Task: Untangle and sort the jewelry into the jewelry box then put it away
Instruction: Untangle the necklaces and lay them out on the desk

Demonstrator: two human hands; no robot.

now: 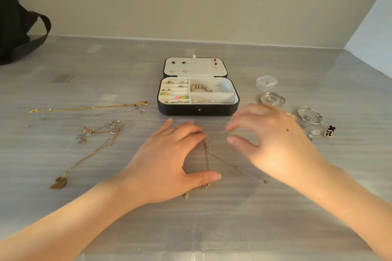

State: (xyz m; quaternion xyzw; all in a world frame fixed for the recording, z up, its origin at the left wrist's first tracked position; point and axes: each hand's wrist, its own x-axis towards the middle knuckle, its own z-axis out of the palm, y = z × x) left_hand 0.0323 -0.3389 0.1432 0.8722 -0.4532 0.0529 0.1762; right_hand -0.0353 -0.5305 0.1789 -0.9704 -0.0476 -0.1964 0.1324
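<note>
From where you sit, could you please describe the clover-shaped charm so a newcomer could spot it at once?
Start at the open black jewelry box and look right, past the rightmost silver bangle. The clover-shaped charm lies farthest right; it alone there is dark, not silver.

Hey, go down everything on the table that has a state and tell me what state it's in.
jewelry box: open, lid laid back.
clear plastic case: shut.
tangled chains: knotted, between the hands.
left hand: pressing the chains down.
right hand: pinching one strand up.
gold necklace: untangled, laid straight.
</note>
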